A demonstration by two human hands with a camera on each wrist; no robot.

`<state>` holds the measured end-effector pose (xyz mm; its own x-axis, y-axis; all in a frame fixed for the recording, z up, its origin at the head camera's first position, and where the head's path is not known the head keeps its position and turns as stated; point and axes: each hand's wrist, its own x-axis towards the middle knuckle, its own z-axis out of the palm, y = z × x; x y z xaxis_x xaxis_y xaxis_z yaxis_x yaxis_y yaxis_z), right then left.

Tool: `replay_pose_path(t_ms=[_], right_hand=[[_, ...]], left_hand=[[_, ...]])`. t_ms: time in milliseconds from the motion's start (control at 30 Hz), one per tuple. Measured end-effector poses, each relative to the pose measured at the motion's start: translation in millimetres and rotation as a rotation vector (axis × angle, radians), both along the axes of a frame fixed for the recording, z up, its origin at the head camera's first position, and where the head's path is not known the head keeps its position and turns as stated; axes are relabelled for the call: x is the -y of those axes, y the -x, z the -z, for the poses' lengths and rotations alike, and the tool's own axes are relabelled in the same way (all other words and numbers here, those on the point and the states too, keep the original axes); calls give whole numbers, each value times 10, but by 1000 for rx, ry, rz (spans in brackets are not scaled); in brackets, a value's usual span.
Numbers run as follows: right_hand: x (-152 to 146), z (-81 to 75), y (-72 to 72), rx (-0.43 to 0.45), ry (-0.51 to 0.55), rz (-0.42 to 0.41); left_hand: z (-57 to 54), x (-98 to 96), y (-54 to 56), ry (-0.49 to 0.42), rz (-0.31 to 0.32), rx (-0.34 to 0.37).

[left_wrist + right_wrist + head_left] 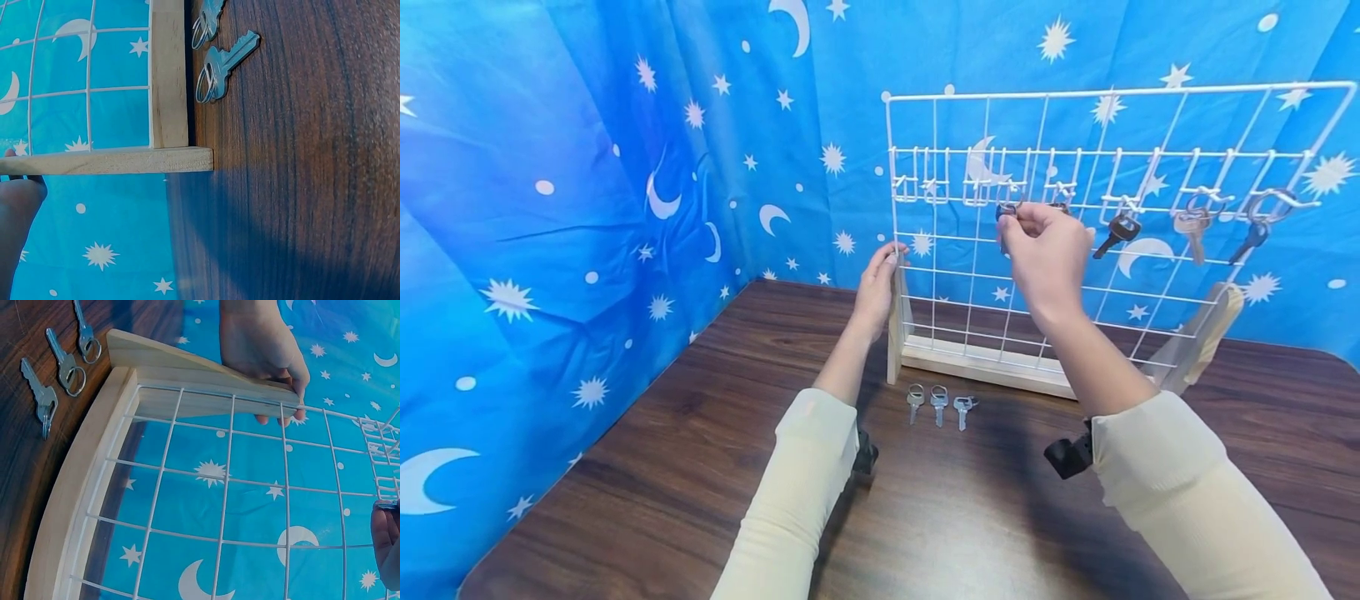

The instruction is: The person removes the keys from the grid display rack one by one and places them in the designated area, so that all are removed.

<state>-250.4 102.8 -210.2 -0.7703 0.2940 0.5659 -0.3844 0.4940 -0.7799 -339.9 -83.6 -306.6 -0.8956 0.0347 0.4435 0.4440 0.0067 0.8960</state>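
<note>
My left hand (876,287) grips the wooden side piece (895,333) of a white wire grid rack; in the right wrist view its fingertips (299,415) come round the edge. At a hook in the middle of the row, my right hand (1051,258) pinches a key (1006,213), mostly hidden by the fingers. Whether its ring is on the hook I cannot tell. Right of this hand hang a dark key (1120,233), a pale brownish key (1193,223) and a dark grey key (1251,242). Part of another key shows just behind the hand.
Three silver keys with rings, a left one (915,400), a middle one (939,404) and a right one (963,410), lie on the dark wooden table (700,467) before the rack's wooden base (985,367). Left hooks (975,192) carry no keys. Blue starry cloth (820,108) hangs behind.
</note>
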Motion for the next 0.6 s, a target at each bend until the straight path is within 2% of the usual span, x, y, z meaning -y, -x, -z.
replay_pose_path(t_ms=[233, 467, 600], right_hand=[[5, 32, -35, -20, 51, -27], [-8, 48, -83, -20, 76, -46], [-16, 34, -117, -28, 77, -36]], left_hand=[[12, -17, -2, -14, -2, -8], [-212, -19, -276, 15, 17, 31], [-220, -15, -283, 13, 15, 31]])
